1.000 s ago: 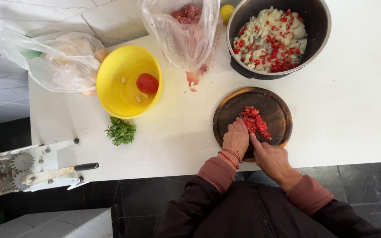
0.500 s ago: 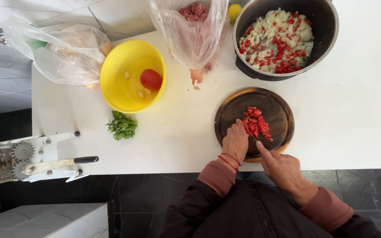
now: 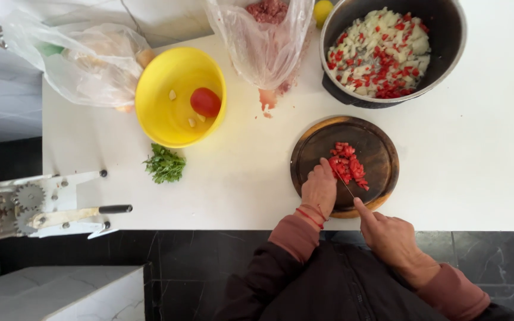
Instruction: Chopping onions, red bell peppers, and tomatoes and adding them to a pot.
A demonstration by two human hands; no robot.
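Note:
A round dark wooden cutting board (image 3: pixel 371 138) lies near the white counter's front edge with a small pile of diced red tomato (image 3: pixel 347 165) on it. My left hand (image 3: pixel 319 189) rests on the board, fingertips against the pile's left side. My right hand (image 3: pixel 388 233) grips a knife (image 3: pixel 346 188) whose thin blade reaches to the lower edge of the pile. A large dark pot (image 3: pixel 447 53) behind the board holds chopped onion and red pieces.
A yellow bowl (image 3: pixel 162 113) holds a whole tomato (image 3: pixel 205 101) and garlic cloves. Green herbs (image 3: pixel 165 164) lie in front of it. A clear bag of minced meat (image 3: pixel 266 35) and another plastic bag (image 3: pixel 78 56) sit at the back. A metal hand-crank machine (image 3: pixel 37 208) stands at left.
My right hand has drawn back toward the counter edge with the knife. The left hand stays against the tomato pile. The view has shifted slightly.

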